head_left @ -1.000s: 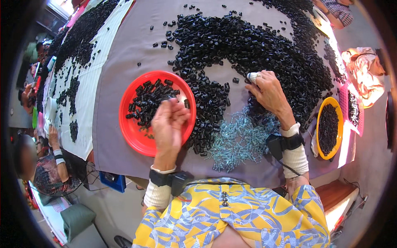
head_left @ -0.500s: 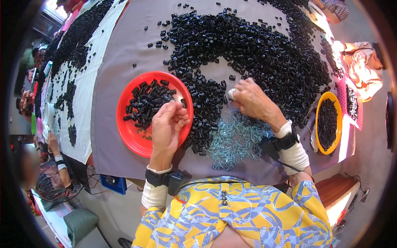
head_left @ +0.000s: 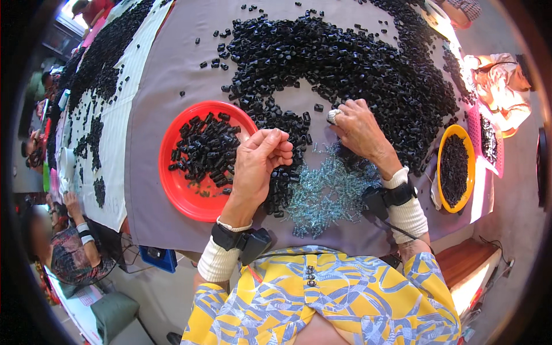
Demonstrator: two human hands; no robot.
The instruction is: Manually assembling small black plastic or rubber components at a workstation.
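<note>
Grey tabletop (head_left: 144,149) shows from its left edge to one red bowl (head_left: 185,200); countless black parts (head_left: 345,63) spread rightward. Left hand (head_left: 259,164) narrow, right hand (head_left: 363,132) curled; I cannot tell whether either holds anything.

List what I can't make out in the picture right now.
Head view: whether the left hand holds anything; its curled fingers hide it.
Head view: the right hand's grip, hidden by its back.
Head view: the yellow bowl's bottom, covered by dark parts.
Head view: upper-right person, cut off by the edge.
</note>
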